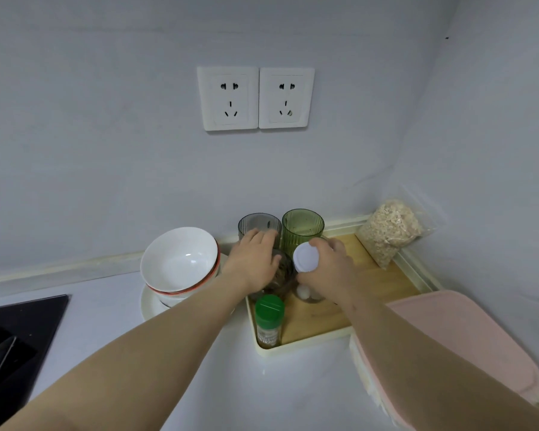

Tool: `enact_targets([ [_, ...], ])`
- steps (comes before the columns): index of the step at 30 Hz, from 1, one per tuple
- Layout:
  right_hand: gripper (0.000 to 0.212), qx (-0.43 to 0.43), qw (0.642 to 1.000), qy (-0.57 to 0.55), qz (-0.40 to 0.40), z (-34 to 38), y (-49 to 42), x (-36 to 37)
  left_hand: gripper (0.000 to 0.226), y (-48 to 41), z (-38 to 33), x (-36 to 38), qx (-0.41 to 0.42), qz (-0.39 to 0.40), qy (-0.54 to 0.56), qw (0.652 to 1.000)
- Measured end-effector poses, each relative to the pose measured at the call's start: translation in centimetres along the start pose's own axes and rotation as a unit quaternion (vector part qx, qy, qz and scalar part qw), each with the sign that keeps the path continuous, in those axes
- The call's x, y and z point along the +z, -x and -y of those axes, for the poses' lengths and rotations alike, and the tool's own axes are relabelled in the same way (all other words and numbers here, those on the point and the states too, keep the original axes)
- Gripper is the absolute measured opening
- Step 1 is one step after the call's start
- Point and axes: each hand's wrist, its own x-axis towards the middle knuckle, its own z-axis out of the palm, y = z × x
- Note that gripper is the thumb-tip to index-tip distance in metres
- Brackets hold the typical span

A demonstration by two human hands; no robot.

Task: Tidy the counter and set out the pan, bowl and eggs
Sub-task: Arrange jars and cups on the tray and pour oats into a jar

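On the wooden tray (pixel 321 318) in the counter's corner, my left hand (pixel 255 259) grips a glass jar (pixel 280 278) with dark contents, covering its top. My right hand (pixel 330 269) holds a jar with a white lid (pixel 306 257); its glass base (pixel 307 294) shows white lumps. A green-capped spice bottle (pixel 269 320) stands at the tray's front left corner. White bowls (pixel 181 262) are stacked on a plate (pixel 150 306) left of the tray. No pan or eggs are in view.
A grey tumbler (pixel 259 222) and a green tumbler (pixel 302 227) stand at the tray's back. A bag of oats (pixel 389 231) leans in the corner. A pink board (pixel 467 337) lies at the right, a black cooktop (pixel 19 334) at the left. Two wall sockets (pixel 255 98) are above.
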Motion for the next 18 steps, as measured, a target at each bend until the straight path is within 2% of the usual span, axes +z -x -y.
enact_targets([
  [6,0.07,-0.006,0.999,0.028,0.032,-0.2,0.6,-0.8,0.049,0.1,-0.2,-0.5,0.01,0.024,-0.006,1.0],
  [11,0.068,-0.001,0.999,0.029,0.037,-0.2,0.9,-0.9,0.063,0.8,0.2,-0.2,0.032,0.061,-0.075,0.995],
  [14,0.068,0.002,0.998,0.026,0.052,-0.2,1.0,-1.2,0.062,1.2,0.5,0.3,0.045,0.075,-0.116,0.989],
  [18,0.068,0.003,0.998,0.032,0.062,-0.4,1.0,-1.4,0.058,0.8,0.2,0.2,0.036,0.081,-0.095,0.992],
])
